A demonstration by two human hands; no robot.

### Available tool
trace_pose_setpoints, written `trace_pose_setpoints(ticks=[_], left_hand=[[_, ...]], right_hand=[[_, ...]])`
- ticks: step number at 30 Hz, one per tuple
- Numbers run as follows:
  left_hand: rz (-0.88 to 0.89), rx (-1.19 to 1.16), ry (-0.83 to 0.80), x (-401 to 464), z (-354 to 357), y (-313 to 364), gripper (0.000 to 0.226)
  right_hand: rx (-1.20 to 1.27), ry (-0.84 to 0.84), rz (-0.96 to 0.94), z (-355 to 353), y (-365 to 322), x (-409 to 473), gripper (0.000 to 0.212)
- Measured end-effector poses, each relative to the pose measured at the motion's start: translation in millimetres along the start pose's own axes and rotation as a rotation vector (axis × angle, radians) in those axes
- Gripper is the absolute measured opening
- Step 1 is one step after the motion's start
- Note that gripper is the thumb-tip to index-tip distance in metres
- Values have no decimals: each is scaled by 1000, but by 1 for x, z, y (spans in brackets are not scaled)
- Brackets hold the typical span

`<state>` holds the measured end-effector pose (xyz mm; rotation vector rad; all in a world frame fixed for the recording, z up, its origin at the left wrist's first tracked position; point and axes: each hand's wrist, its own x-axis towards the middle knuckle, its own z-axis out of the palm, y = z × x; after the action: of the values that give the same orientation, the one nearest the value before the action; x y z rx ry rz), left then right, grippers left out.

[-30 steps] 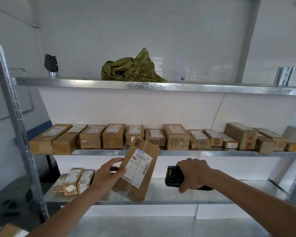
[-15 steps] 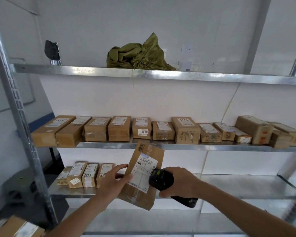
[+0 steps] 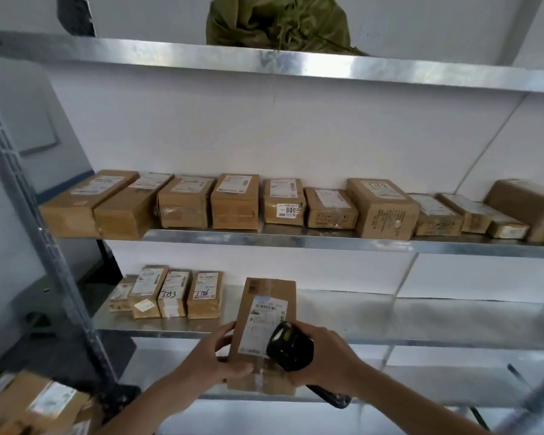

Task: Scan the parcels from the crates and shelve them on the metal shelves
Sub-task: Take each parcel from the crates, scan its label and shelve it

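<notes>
Parcel (image 3: 266, 334) has been brought down from its tilt of a second ago and squared upright, label facing up. It is gripped along its near-left edge by the left hand (image 3: 215, 364). Scanner (image 3: 291, 345) has been moved in from the right; the right hand (image 3: 325, 359) is wrapped round it, head now over the label. Scan judged under way; the lower shelf (image 3: 421, 321) lies just beyond both hands, shelving not yet done.
</notes>
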<state>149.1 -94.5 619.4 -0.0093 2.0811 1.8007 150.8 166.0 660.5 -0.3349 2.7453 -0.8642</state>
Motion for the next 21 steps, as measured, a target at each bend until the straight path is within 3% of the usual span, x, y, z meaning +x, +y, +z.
trace_pose_setpoints(ticks=[8, 15, 21], left_hand=[[39, 10, 134, 88, -35, -39, 96], [48, 10, 242, 166, -52, -95, 77], [-25, 3, 183, 222, -77, -149, 115]], right_hand=[[-19, -56, -28, 32, 36, 115, 85], [-10, -84, -36, 82, 82, 210, 84], [-30, -141, 1, 130, 113, 272, 85]])
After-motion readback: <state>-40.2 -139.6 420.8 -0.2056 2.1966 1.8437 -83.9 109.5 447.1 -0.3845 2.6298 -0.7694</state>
